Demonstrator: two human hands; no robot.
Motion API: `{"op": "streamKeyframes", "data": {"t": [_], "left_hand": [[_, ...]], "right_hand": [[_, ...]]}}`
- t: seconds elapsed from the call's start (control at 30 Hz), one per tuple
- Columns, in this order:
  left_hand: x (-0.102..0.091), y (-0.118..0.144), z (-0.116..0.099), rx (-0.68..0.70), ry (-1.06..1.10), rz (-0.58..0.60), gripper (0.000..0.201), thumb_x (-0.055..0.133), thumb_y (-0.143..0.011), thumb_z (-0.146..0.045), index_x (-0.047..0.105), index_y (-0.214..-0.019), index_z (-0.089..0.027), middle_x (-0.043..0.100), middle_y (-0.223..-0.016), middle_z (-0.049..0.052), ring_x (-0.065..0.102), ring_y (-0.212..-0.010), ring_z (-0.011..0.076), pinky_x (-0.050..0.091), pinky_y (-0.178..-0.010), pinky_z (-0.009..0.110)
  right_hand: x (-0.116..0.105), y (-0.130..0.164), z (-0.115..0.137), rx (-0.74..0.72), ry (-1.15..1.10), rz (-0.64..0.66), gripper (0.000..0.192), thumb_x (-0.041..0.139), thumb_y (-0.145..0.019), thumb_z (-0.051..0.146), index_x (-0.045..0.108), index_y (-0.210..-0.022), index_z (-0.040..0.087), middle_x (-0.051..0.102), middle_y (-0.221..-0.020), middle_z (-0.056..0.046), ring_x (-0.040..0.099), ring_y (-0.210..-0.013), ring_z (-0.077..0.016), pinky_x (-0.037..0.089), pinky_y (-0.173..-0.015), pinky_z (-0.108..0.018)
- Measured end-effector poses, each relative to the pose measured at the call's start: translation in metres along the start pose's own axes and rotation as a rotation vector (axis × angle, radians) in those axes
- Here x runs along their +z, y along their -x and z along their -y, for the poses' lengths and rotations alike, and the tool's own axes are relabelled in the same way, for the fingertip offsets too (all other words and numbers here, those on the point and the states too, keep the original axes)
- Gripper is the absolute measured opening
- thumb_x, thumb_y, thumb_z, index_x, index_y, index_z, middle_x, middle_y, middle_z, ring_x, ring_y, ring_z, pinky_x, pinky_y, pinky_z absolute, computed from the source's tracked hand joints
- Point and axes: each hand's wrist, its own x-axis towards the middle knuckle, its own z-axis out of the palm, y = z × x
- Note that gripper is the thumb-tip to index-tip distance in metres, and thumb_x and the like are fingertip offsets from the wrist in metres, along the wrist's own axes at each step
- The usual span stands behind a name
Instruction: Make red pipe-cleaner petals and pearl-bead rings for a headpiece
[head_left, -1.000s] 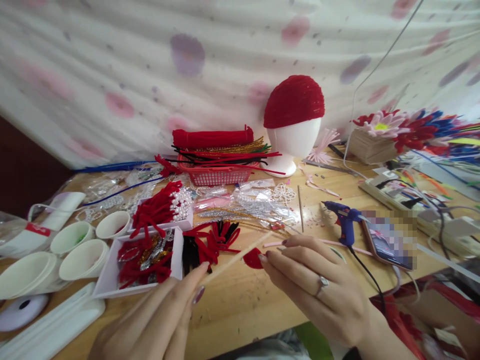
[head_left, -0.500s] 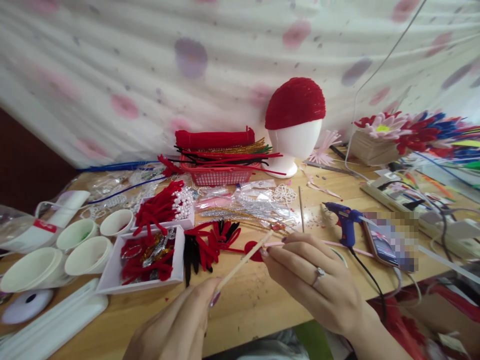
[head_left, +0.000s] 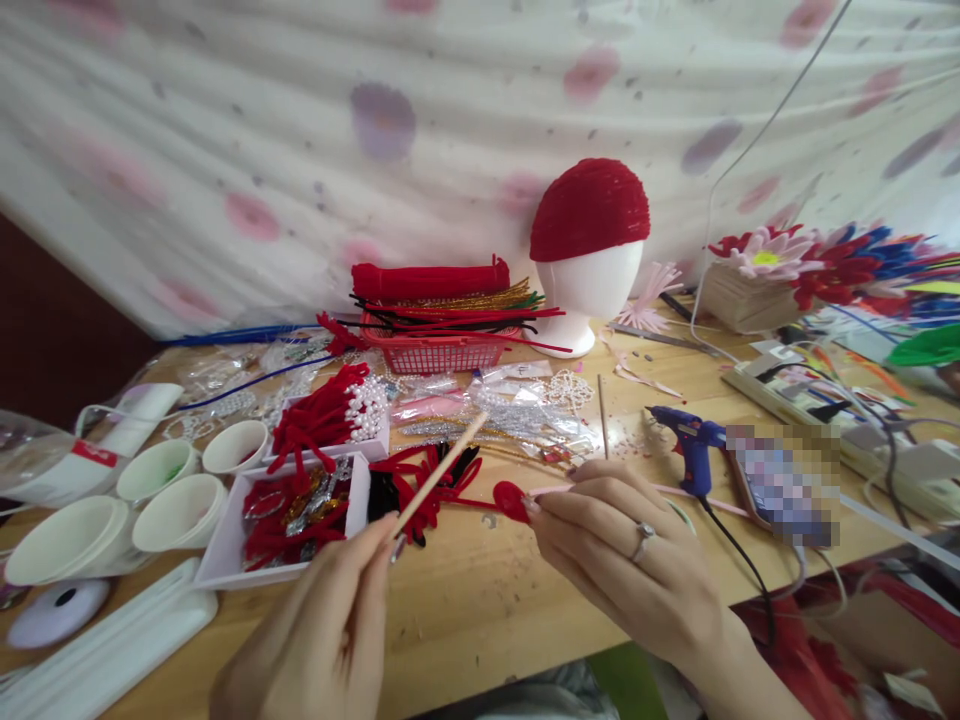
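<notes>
Left hand point(head_left: 322, 640) low over the wooden table point(head_left: 480, 610), fingers pinched shut on the near end of a thin wooden stick point(head_left: 439, 472) — stick slanted up and away, its far tip above the black and red pipe-cleaner pieces point(head_left: 424, 485). Right hand point(head_left: 637, 565) just to the right, ring on one finger, fingertips closed on a small red petal-like piece point(head_left: 512, 499) held just above the table between the two hands; stick and red piece apart, not touching. White tray point(head_left: 221, 545) of red and glittery bits beside the left hand, with paper cups point(head_left: 176, 505) further left. Blue glue gun point(head_left: 694, 440) lying beyond the right hand, next to a phone point(head_left: 780, 485). At the back — a red basket point(head_left: 439, 350) heaped with pipe cleaners and a white foam head point(head_left: 589, 285) under a red cap point(head_left: 590, 205).
</notes>
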Motion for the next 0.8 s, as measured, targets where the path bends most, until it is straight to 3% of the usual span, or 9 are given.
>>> {"op": "streamKeyframes", "data": {"t": [0.07,0.17,0.23,0.3,0.4,0.5,0.63,0.7,0.8], "left_hand": [[0.014,0.001,0.011,-0.088,0.108,0.070,0.018,0.054,-0.098,-0.028,0.068,-0.110,-0.025,0.081,-0.096,0.002,0.078,-0.077,0.0201,0.059,-0.071,0.026],[0.052,0.008,0.025,-0.206,0.288,0.284,0.022,0.047,-0.096,-0.027,0.068,-0.104,-0.023,0.081,-0.086,0.003,0.077,-0.071,0.0205,0.060,-0.062,0.025],[0.079,0.014,0.028,-0.261,0.327,0.362,0.027,0.044,-0.094,-0.025,0.069,-0.100,-0.022,0.080,-0.081,0.005,0.077,-0.069,0.0219,0.059,-0.059,0.027],[0.100,0.019,0.025,-0.308,0.310,0.427,0.030,0.041,-0.092,-0.024,0.070,-0.096,-0.020,0.079,-0.080,0.007,0.077,-0.072,0.0242,0.059,-0.063,0.032],[0.115,0.022,0.019,-0.340,0.279,0.463,0.034,0.038,-0.090,-0.024,0.071,-0.095,-0.017,0.078,-0.080,0.011,0.076,-0.072,0.0276,0.059,-0.065,0.038],[0.118,0.023,0.013,-0.311,0.292,0.461,0.039,0.037,-0.090,-0.023,0.072,-0.101,-0.014,0.078,-0.090,0.014,0.076,-0.083,0.0296,0.060,-0.072,0.042],[0.100,0.011,0.002,-0.249,0.364,0.322,0.032,0.048,-0.090,-0.027,0.074,-0.105,-0.018,0.075,-0.106,0.014,0.072,-0.098,0.0305,0.058,-0.085,0.045],[0.082,-0.004,-0.009,-0.263,0.507,0.300,0.024,0.055,-0.092,-0.030,0.075,-0.103,-0.023,0.074,-0.106,0.009,0.070,-0.102,0.0264,0.056,-0.089,0.038],[0.056,-0.029,-0.032,-0.378,0.787,0.336,0.018,0.060,-0.092,-0.035,0.075,-0.094,-0.025,0.073,-0.098,0.005,0.071,-0.087,0.0190,0.058,-0.076,0.025]], "right_hand": [[0.008,0.003,0.001,0.175,-0.178,-0.110,0.016,0.067,-0.085,0.000,0.070,-0.087,0.016,0.073,-0.077,-0.003,0.063,-0.069,-0.0168,0.051,-0.078,-0.038],[0.029,0.013,0.002,0.644,-0.677,-0.304,0.013,0.074,-0.082,0.011,0.071,-0.077,0.022,0.070,-0.071,0.001,0.064,-0.066,-0.0149,0.051,-0.063,-0.028],[0.044,0.020,0.004,0.918,-1.006,-0.371,0.011,0.081,-0.078,0.022,0.073,-0.070,0.024,0.070,-0.066,0.002,0.061,-0.060,-0.0131,0.047,-0.053,-0.023],[0.056,0.025,0.007,1.096,-1.213,-0.409,0.015,0.088,-0.071,0.029,0.075,-0.066,0.023,0.070,-0.065,0.002,0.058,-0.058,-0.0114,0.045,-0.051,-0.021],[0.062,0.027,0.011,1.248,-1.356,-0.461,0.021,0.094,-0.061,0.034,0.077,-0.062,0.023,0.069,-0.062,0.002,0.057,-0.058,-0.0097,0.044,-0.054,-0.018],[0.058,0.022,0.011,1.317,-1.429,-0.513,0.023,0.096,-0.058,0.036,0.077,-0.060,0.023,0.064,-0.055,0.004,0.055,-0.056,-0.0085,0.045,-0.055,-0.016],[0.050,0.018,0.011,1.347,-1.453,-0.510,0.025,0.098,-0.054,0.037,0.077,-0.059,0.023,0.065,-0.053,0.003,0.054,-0.055,-0.0073,0.044,-0.055,-0.015],[0.048,0.021,0.012,1.336,-1.428,-0.496,0.024,0.097,-0.055,0.036,0.077,-0.059,0.023,0.067,-0.056,0.002,0.053,-0.053,-0.0065,0.043,-0.052,-0.014],[0.047,0.025,0.013,1.283,-1.387,-0.471,0.019,0.094,-0.062,0.034,0.078,-0.063,0.024,0.070,-0.061,0.002,0.054,-0.055,-0.0066,0.043,-0.052,-0.013]]}}
